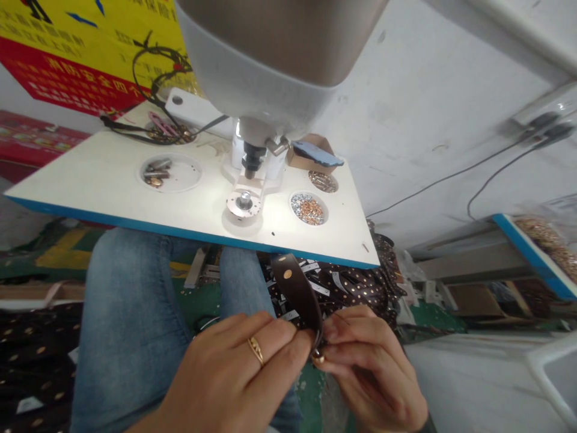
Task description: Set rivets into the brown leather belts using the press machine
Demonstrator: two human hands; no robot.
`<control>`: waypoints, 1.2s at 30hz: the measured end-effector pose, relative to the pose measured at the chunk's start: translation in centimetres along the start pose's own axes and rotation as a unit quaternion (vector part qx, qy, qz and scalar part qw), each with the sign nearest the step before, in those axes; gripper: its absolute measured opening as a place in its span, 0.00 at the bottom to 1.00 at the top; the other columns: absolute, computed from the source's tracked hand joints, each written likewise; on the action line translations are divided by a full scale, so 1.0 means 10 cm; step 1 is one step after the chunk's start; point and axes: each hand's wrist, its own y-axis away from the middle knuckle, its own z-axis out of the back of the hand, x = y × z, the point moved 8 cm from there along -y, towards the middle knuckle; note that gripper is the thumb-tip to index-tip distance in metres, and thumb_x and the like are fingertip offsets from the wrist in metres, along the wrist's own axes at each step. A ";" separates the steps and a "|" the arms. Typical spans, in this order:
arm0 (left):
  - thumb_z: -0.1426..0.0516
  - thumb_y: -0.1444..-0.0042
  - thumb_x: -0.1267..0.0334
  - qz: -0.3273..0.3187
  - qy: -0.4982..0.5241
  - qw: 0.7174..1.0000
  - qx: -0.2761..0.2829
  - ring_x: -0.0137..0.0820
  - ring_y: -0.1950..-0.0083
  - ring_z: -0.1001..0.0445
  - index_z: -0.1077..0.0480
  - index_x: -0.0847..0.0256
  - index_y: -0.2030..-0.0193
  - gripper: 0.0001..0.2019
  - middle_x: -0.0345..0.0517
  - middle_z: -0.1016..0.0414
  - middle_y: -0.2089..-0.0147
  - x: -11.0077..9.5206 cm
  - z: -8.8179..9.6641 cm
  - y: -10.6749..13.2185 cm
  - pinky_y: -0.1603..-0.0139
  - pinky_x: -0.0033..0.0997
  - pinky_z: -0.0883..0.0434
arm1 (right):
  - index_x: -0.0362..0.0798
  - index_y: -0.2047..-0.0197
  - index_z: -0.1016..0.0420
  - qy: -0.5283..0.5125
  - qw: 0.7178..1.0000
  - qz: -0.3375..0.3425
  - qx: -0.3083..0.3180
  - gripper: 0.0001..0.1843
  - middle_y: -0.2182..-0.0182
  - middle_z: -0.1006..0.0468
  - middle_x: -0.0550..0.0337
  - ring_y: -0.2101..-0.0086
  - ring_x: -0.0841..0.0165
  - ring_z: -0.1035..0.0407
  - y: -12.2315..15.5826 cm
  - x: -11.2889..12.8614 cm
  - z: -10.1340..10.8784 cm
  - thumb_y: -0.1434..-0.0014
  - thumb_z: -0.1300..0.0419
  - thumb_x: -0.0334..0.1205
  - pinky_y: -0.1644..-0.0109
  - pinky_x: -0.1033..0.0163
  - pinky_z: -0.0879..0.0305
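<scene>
1. Looking down through the head view, the left hand (234,373) and the right hand (374,367) met low in the frame over the lap, below the front edge of the white worktop (90,180).
2. The left grip was pressed together on the lower end of a dark brown leather strap (300,288), thumb against the side of the forefinger. A gold ring (256,349) showed on one finger.
3. The right grip pinched the same strap end from the other side. Its fingertips closed around a small brass stud (318,358), which touched the leather.
4. The strap stood tilted upward from the hands, its free end just under the worktop edge with one pale dot showing near the tip.
5. On the worktop, the press punch (250,159) hung above the round die (244,201). A recess of mixed rivets (309,209) lay just right of the die.
6. A heap of similar straps (360,282) lay behind the hands.
7. Judging from the pinch, the step in hand was seating the stud at the strap end. Any lift toward the die would call for both grips to stay firm so the stud kept its place.
</scene>
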 end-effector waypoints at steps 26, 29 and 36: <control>0.51 0.34 0.64 -0.067 -0.298 0.947 0.095 0.36 0.54 0.25 0.34 0.60 0.40 0.17 0.51 0.25 0.47 0.38 0.57 0.14 0.55 0.31 0.28 | 0.55 0.58 0.25 -0.452 0.807 -0.354 -0.137 0.12 0.75 0.28 0.64 0.79 0.72 0.34 0.11 -0.73 -1.20 0.39 0.41 0.52 0.77 0.69 0.35; 0.46 0.37 0.54 0.028 -0.235 0.969 0.074 0.35 0.54 0.24 0.36 0.58 0.38 0.22 0.50 0.25 0.50 0.89 0.74 0.01 0.55 0.29 0.26 | 0.51 0.61 0.26 -0.293 0.901 -0.287 -0.140 0.09 0.74 0.27 0.63 0.75 0.70 0.32 -0.35 -0.83 -0.93 0.41 0.38 0.47 0.72 0.66 0.32; 0.46 0.37 0.50 0.093 -0.250 0.962 0.051 0.39 0.49 0.27 0.34 0.57 0.38 0.23 0.52 0.25 0.50 1.55 0.82 -0.53 0.50 0.34 0.29 | 0.50 0.60 0.32 -0.162 0.954 -0.239 -0.080 0.12 0.68 0.27 0.60 0.69 0.66 0.29 -1.02 -1.28 -0.99 0.39 0.44 0.50 0.63 0.60 0.29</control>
